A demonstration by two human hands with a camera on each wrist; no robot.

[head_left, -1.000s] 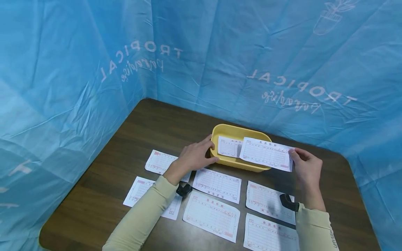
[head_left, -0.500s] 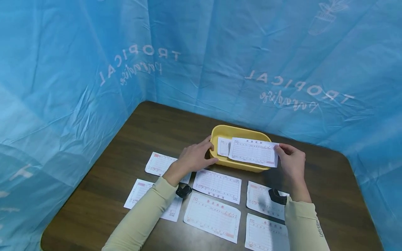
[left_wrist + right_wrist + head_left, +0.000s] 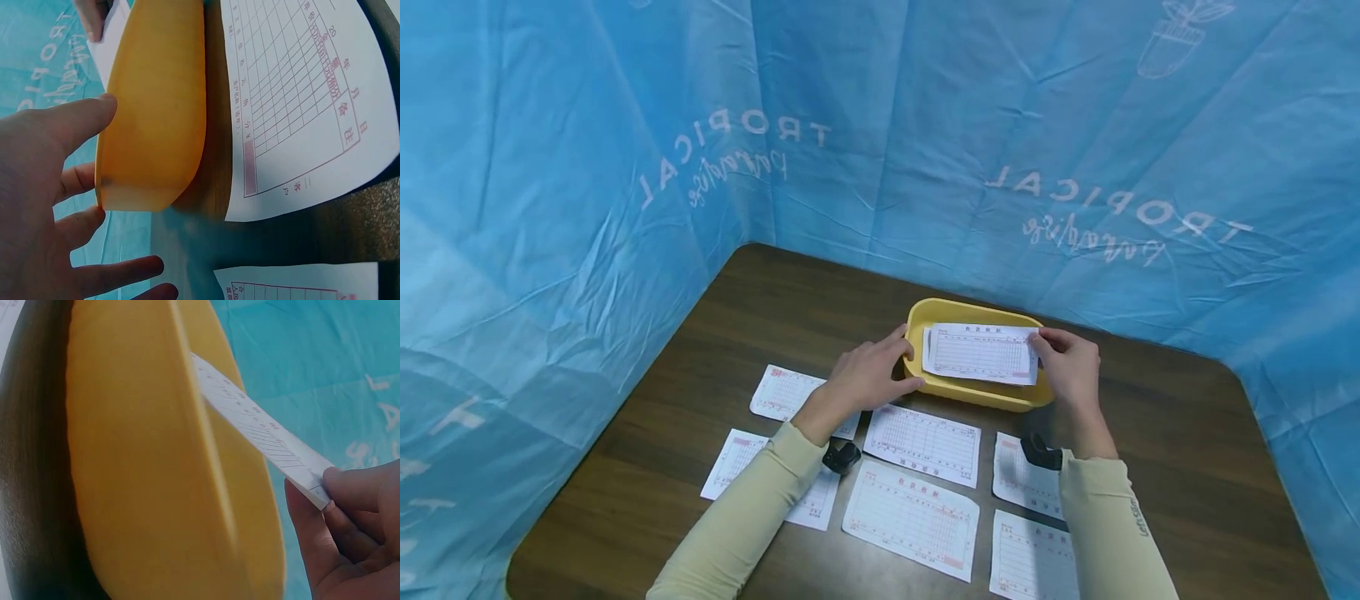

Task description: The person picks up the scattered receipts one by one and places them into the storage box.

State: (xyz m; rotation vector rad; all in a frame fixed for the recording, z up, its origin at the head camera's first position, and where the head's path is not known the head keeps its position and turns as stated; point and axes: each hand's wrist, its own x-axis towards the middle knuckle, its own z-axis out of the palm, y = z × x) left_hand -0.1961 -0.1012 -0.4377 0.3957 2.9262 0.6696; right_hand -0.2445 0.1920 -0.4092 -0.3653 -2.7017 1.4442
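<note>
Right fingers [image 3: 310, 534] pinch thin printed paper slip [image 3: 981, 352] | left fingers [image 3: 81, 226] grip smooth, round-cornered yellow tub [image 3: 973, 392] | probably plastic

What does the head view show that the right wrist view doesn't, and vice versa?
Only the head view: the left grip holding the bin, and both sleeves.
Only the right wrist view: side-on, the held slip slanting up out of the bin to the right grip.
Both: the right grip's pinch, the bin, the table and the blue curtain.

Booth-like space: blue curtains [image 3: 880, 108], dark table [image 3: 1195, 450]
</note>
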